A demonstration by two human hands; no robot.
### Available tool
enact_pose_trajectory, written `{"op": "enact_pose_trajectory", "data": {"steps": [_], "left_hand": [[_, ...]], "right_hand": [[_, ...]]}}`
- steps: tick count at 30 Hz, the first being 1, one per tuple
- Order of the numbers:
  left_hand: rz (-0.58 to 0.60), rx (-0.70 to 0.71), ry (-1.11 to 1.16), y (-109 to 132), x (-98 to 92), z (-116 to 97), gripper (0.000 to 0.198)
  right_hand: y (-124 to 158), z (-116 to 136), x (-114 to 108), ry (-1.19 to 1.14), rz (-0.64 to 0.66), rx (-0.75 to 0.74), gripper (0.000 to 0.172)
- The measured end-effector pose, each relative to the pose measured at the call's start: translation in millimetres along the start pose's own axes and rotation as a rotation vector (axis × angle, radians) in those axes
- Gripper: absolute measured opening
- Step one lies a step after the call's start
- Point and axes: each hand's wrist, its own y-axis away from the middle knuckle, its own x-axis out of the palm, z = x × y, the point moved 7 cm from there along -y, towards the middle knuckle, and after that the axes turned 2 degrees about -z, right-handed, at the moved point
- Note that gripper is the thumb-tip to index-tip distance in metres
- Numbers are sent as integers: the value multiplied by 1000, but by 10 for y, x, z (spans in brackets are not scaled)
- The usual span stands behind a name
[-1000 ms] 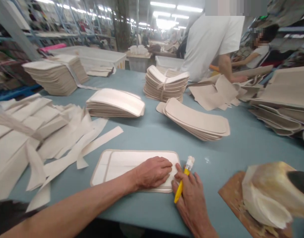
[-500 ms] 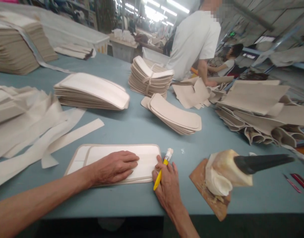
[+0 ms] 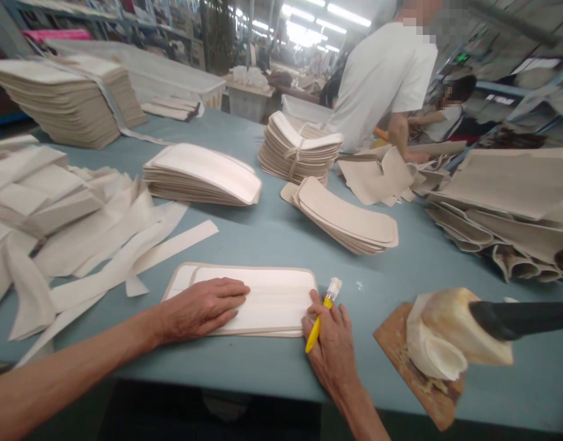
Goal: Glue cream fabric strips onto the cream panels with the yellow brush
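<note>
Two white, beige-edged panels point(image 3: 272, 306) with rounded corners lie stacked in front of me, the upper one a little to the right of the lower. My left hand point(image 3: 205, 306) rests flat on the upper panel's left part, its fingers stretched out. At the right end, my right hand point(image 3: 329, 331) touches the panel edge with its fingertips. It holds a yellow brush point(image 3: 314, 334) with whitish bristles, tilted between the fingers. To the right of that hand, a whitish, crusted container with a black handle point(image 3: 460, 331) stands on a stained brown board point(image 3: 435, 404).
Farther back are a stack of white panels point(image 3: 201, 168), curved beige pieces point(image 3: 345, 211) and a tied bundle point(image 3: 299, 147). Fabric strips point(image 3: 92, 226) pile up at left, beige sheets point(image 3: 506, 190) at right. A person in a white shirt point(image 3: 377, 79) stands across the blue-green table point(image 3: 244, 239).
The view has swung left, so things sit farther right in the picture. My left hand has slid left over the panel. My right hand keeps the brush at the panel's right end.
</note>
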Motion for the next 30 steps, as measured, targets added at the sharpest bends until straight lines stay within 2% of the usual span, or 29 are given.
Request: {"op": "enact_pose_trajectory", "data": {"steps": [8, 14, 18, 24, 30], "left_hand": [[-35, -58, -21, 528, -233, 92, 50], [-53, -145, -9, 879, -327, 162, 63], [-57, -148, -7, 955, -342, 172, 65], [-60, -148, -21, 919, -375, 148, 53], [-105, -258, -89, 954, -439, 130, 38]], "right_hand": [[2, 16, -17, -7, -16, -34, 11], [19, 7, -11, 7, -2, -56, 12], [20, 9, -22, 9, 2, -69, 14], [16, 17, -22, 37, -44, -86, 17], [3, 27, -24, 51, -98, -119, 24]]}}
